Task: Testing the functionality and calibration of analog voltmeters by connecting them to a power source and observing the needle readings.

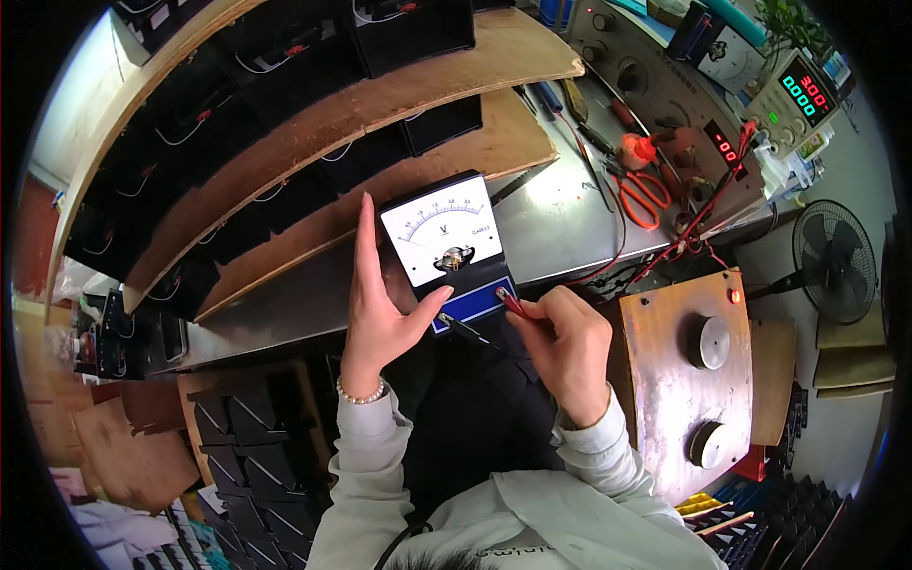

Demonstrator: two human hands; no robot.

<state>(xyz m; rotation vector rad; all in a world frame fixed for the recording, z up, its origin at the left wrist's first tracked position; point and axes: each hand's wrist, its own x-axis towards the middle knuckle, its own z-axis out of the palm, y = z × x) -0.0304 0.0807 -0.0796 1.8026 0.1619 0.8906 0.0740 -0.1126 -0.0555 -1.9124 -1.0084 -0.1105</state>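
An analog voltmeter [439, 218] with a white dial and blue lower panel is tilted in front of me at the bench's edge. My left hand [375, 313] grips its left side, fingers stretched along the case and thumb at the lower front. My right hand [560, 342] pinches a red clip lead [508, 301] at the panel's right terminal. A black clip lead [464, 330] is on the left terminal and hangs down toward my right hand. The meter's pointer is hard to make out.
Wooden shelves [332, 109] hold several black cases above the steel bench [551, 233]. Orange scissors [638, 199], tools and wires lie rightward, near a power supply [796, 100]. A metal box with two knobs [665, 380] and a fan [825, 261] stand right. Black cases [247, 437] are stacked lower left.
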